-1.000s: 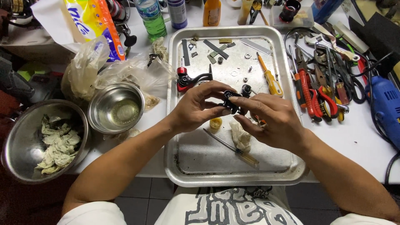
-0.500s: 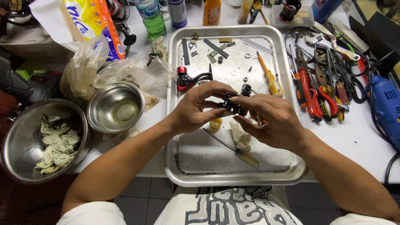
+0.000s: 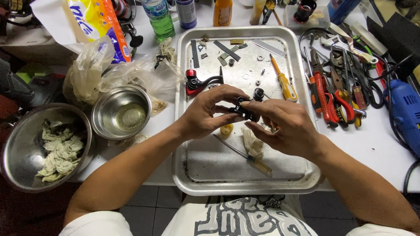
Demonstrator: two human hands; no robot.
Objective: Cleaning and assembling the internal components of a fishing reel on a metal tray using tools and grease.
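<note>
Both my hands meet over the middle of a metal tray (image 3: 218, 175) and hold a small black mechanical part (image 3: 243, 109) between them. My left hand (image 3: 205, 111) pinches it from the left, my right hand (image 3: 282, 124) grips it from the right with the fingers curled around it. On the tray beyond lie a red and black lever piece (image 3: 199, 83), a yellow-handled screwdriver (image 3: 283, 81), small washers and metal strips. Under my hands lie a small yellow cap (image 3: 226, 129), a crumpled rag (image 3: 253, 144) and a thin screwdriver (image 3: 245, 155).
Left of the tray stand a small steel bowl (image 3: 121, 114) and a large steel bowl with rags (image 3: 41, 146), behind them plastic bags. Pliers, cutters and wrenches (image 3: 337, 83) lie to the right, with a blue power drill (image 3: 404, 111). Bottles (image 3: 159, 17) line the far edge.
My hands keep the black part in the same spot; the fingers have shifted only slightly around it.
</note>
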